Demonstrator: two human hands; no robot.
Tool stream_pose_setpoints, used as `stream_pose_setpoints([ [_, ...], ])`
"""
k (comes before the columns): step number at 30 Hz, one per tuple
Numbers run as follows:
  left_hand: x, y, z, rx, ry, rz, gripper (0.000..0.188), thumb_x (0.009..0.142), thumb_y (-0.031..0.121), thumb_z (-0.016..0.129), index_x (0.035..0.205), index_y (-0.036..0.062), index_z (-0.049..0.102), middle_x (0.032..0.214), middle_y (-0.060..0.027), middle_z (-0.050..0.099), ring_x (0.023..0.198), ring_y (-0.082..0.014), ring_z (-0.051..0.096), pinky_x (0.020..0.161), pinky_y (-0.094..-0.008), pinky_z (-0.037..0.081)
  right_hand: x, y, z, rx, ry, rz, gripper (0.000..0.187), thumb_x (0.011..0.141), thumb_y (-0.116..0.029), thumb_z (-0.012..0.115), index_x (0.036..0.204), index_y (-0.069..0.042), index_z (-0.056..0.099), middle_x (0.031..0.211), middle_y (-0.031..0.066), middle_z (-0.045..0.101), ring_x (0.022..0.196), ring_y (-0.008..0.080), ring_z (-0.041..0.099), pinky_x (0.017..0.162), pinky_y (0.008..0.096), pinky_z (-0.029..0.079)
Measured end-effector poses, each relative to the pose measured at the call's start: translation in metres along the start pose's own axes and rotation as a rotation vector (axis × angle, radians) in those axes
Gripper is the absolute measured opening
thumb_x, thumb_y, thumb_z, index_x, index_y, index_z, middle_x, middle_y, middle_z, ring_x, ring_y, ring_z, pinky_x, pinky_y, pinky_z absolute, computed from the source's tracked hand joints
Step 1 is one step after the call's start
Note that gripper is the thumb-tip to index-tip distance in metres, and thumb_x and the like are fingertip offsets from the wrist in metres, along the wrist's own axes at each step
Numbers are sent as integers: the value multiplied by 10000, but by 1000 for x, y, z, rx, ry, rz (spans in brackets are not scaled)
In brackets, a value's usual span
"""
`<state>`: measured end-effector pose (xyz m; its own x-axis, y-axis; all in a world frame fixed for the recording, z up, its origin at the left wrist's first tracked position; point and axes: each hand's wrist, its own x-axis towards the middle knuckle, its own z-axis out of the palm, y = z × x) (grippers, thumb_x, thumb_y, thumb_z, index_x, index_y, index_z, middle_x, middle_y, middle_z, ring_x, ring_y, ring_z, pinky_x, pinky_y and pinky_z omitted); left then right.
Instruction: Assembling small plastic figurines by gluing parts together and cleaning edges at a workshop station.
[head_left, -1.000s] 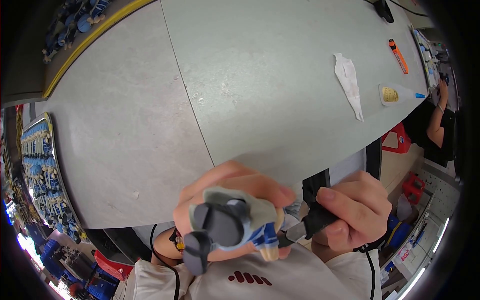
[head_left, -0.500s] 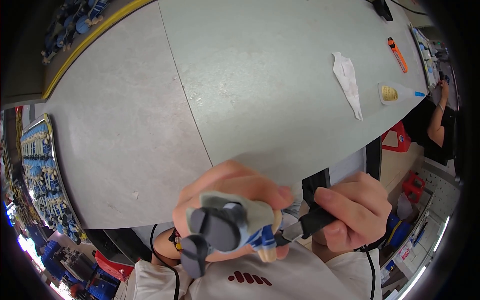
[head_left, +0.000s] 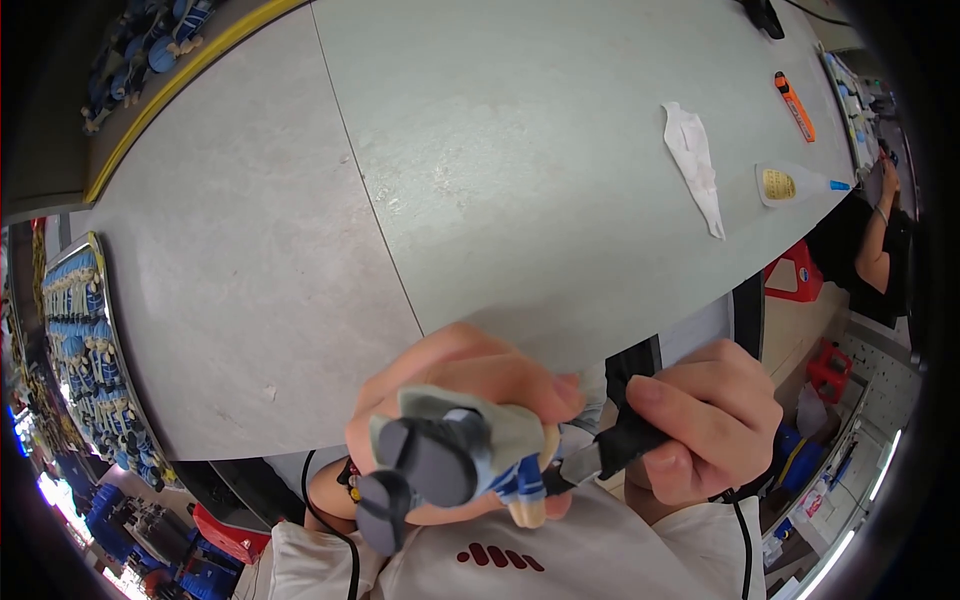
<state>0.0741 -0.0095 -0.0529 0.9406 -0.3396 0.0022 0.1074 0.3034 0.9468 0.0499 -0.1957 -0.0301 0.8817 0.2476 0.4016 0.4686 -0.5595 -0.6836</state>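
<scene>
My left hand point(head_left: 450, 365) is closed around a small figurine point(head_left: 440, 460), held over my lap in front of the table edge. The dark soles of its shoes face up toward me, with grey-green and blue-striped parts beside them; the rest is hidden by my fingers. In my right hand point(head_left: 715, 425) is a knife point(head_left: 628, 446) with a black, wrapped-looking handle, thumb and fingers gripping it. Its short metal blade points left and meets the figurine's blue-striped part, though the exact spot of contact cannot be made out.
On the grey table point(head_left: 250, 250) lie a white cloth piece point(head_left: 692, 165), an orange box cutter point(head_left: 795, 107) and a clear bottle with a blue tip point(head_left: 790, 186). A tray point(head_left: 115, 330) of several blue figurines stands at the left. Another person point(head_left: 870, 255) works at far right.
Both hands keep their grips. The figurine has shifted very slightly to the left and turned a little, with the blade staying against it.
</scene>
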Motion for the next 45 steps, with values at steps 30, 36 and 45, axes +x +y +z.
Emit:
stream_pose_setpoints([
  [30, 4, -3, -4, -55, -136, 45, 303, 533, 173, 733, 757, 23, 596, 853, -90, 571, 693, -163, 554, 559, -256, 476, 4, 0, -2, -55, 43, -106, 258, 614, -203, 626, 811, -37, 641, 598, 39, 551, 433, 105, 432, 384, 194, 309],
  [36, 4, -1, -6, -9, -162, 8, 308, 540, 142, 732, 775, 0, 592, 863, -99, 570, 726, -176, 567, 589, -260, 481, 3, -3, -6, -8, -48, -18, 270, 601, -205, 632, 816, -42, 639, 615, 37, 555, 466, 109, 429, 400, 193, 312],
  [45, 6, -4, -6, -70, -164, 85, 276, 545, 140, 722, 752, 12, 592, 853, -96, 570, 709, -166, 554, 587, -256, 475, 2, -4, -6, -33, -33, -25, 266, 598, -204, 631, 812, -47, 641, 617, 36, 556, 477, 109, 433, 405, 196, 317],
])
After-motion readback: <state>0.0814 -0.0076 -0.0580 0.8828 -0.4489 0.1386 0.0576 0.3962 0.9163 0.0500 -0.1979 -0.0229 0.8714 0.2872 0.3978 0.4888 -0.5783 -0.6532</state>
